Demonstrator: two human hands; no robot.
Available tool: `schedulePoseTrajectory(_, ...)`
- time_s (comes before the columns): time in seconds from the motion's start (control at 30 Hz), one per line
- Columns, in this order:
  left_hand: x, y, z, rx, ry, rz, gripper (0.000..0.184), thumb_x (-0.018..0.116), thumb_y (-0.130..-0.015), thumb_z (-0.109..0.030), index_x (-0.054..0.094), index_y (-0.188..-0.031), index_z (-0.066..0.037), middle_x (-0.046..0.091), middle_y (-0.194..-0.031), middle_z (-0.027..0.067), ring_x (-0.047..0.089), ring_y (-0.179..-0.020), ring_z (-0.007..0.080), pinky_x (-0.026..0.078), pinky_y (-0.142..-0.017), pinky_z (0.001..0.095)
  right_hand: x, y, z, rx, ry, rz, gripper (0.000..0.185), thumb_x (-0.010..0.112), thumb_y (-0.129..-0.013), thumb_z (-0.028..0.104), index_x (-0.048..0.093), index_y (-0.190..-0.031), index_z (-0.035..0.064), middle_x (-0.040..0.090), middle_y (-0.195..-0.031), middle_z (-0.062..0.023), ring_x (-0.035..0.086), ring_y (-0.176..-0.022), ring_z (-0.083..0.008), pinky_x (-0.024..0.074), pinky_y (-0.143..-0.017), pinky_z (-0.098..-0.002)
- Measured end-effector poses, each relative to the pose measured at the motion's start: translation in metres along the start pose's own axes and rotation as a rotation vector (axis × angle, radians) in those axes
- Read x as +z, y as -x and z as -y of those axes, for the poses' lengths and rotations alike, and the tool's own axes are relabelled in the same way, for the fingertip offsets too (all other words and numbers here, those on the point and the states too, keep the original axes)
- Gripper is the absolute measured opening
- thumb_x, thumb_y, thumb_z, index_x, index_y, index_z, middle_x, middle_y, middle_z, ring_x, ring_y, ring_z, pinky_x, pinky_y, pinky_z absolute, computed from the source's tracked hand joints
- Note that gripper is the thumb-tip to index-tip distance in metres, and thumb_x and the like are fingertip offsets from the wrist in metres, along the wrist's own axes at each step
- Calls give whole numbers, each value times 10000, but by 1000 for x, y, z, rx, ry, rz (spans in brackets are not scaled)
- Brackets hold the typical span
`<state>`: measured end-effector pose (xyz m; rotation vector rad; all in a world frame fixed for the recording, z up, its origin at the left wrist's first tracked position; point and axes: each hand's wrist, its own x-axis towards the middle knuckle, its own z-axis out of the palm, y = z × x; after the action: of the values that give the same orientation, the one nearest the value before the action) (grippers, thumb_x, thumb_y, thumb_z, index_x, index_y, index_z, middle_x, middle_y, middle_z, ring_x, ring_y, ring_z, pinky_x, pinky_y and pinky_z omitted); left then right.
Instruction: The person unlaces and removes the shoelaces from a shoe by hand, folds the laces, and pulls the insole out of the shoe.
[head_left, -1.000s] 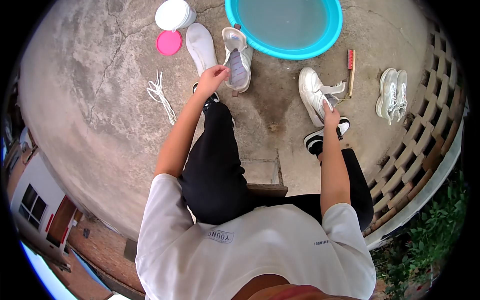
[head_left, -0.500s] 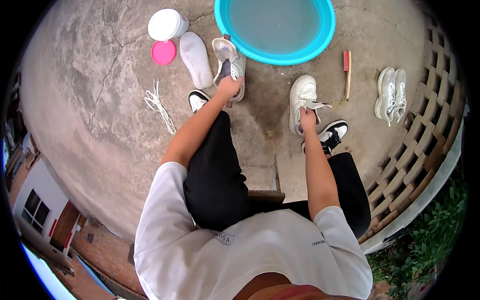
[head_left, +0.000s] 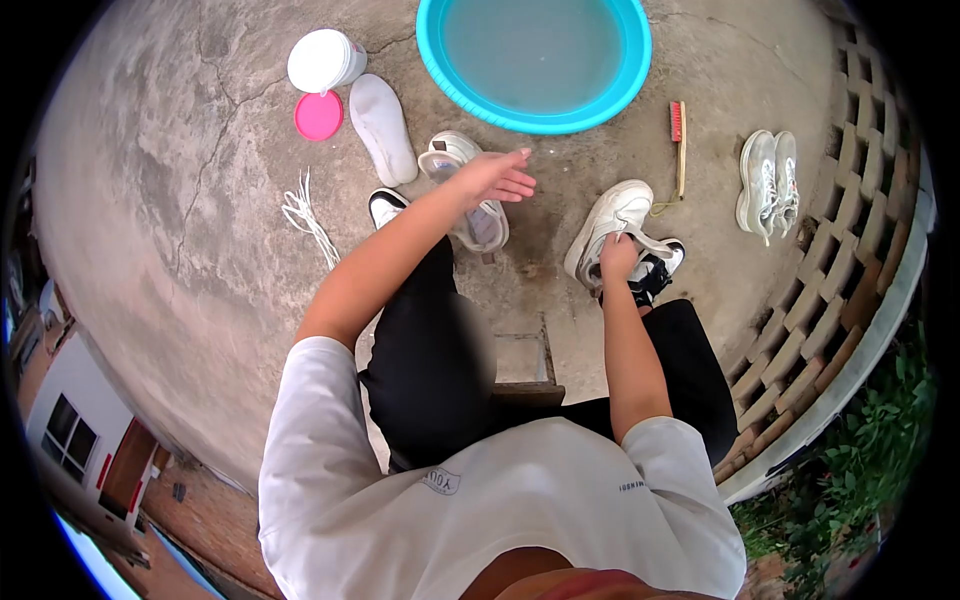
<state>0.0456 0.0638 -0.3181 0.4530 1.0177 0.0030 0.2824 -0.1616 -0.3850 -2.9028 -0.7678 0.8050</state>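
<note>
My left hand (head_left: pixel 497 178) is open, fingers stretched out, over a white sneaker (head_left: pixel 452 148) on the concrete. That sneaker's opening and pale inside show; my wrist and hand hide its middle. My right hand (head_left: pixel 617 257) is closed on a second white sneaker (head_left: pixel 620 208), gripping it near the opening, with its toe pointing up and to the right. A loose strip, perhaps the tongue or a lace, sticks out beside my right fingers. Past the toe lies a wooden brush (head_left: pixel 682 150) with red bristles.
A blue basin (head_left: pixel 535 123) of cloudy water stands ahead. To the left are a white tub (head_left: pixel 325 60), a pink lid (head_left: pixel 319 117), a white insole (head_left: pixel 383 130) and white laces (head_left: pixel 312 222). Another pair of pale shoes (head_left: pixel 768 185) sits near the brick lattice (head_left: pixel 845 215).
My left hand has let go of the left sneaker, opened and moved right. That sneaker has shifted toward me and turned. The right sneaker has swung its toe rightward in my right hand.
</note>
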Motion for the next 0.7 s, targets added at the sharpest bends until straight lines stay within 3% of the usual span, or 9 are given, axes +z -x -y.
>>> schedulePoseTrajectory(0.07,20,-17,-27,103,119,-100,740,588,-878,-540,397,-1306,32,581,-1169,251,652,-971,285,553,-777,348,3,1,-17,11,22,15,334,535,-859,290,664,-910,-14,644,-897,-266,608,-871,-440,472,-784,-493)
schedulePoseTrajectory(0.13,29,-54,-25,82,214,-203,724,587,-884,-526,401,-1300,37,574,-1178,257,651,-969,294,556,-766,352,25,0,-44,-120,-44,-106,374,523,-853,314,653,-864,-37,632,-825,-274,596,-815,-455,464,-759,-484)
schedulePoseTrajectory(0.2,39,-76,-12,66,298,-315,708,585,-889,-511,405,-1294,41,566,-1186,263,651,-968,303,560,-755,357,29,6,-53,-148,-99,-56,380,538,-856,321,662,-900,-36,636,-855,-278,601,-853,-446,465,-777,-474)
schedulePoseTrajectory(0.27,47,-88,-1,213,368,-456,637,611,-898,-424,413,-1274,51,568,-1185,253,648,-972,308,563,-717,360,31,13,-47,-41,-150,131,385,552,-864,329,669,-929,-32,643,-895,-272,605,-878,-440,467,-780,-466)
schedulePoseTrajectory(0.3,50,-94,0,387,428,-503,478,612,-906,-279,452,-1207,56,587,-1140,216,657,-919,306,560,-681,355,23,18,-37,53,-123,283,385,562,-872,328,669,-945,-34,650,-927,-259,605,-901,-434,469,-794,-458)
schedulePoseTrajectory(0.33,53,-100,-1,392,417,-505,478,612,-906,-279,452,-1207,56,587,-1140,216,657,-919,306,560,-681,355,30,20,-40,53,-134,283,385,562,-872,328,669,-945,-34,650,-927,-259,605,-901,-434,469,-794,-458)
schedulePoseTrajectory(0.4,57,-112,-1,391,582,-624,296,561,-914,-163,500,-1070,81,634,-971,190,671,-733,261,549,-563,315,54,26,-54,19,-113,239,386,541,-875,325,663,-1003,-17,646,-1009,-255,600,-983,-415,472,-846,-448)
schedulePoseTrajectory(0.47,58,-109,-2,415,578,-621,270,556,-908,-152,513,-1031,84,644,-943,184,667,-704,247,531,-541,302,69,29,-64,-70,-90,182,376,554,-869,314,655,-1005,-22,643,-1009,-263,597,-984,-420,471,-845,-454)
schedulePoseTrajectory(0.7,60,-106,-2,440,501,-622,219,523,-906,-138,551,-969,70,675,-810,153,666,-634,200,433,-468,279,67,33,-69,25,-260,256,372,585,-877,311,639,-1024,-27,657,-998,-233,598,-976,-410,462,-835,-436)
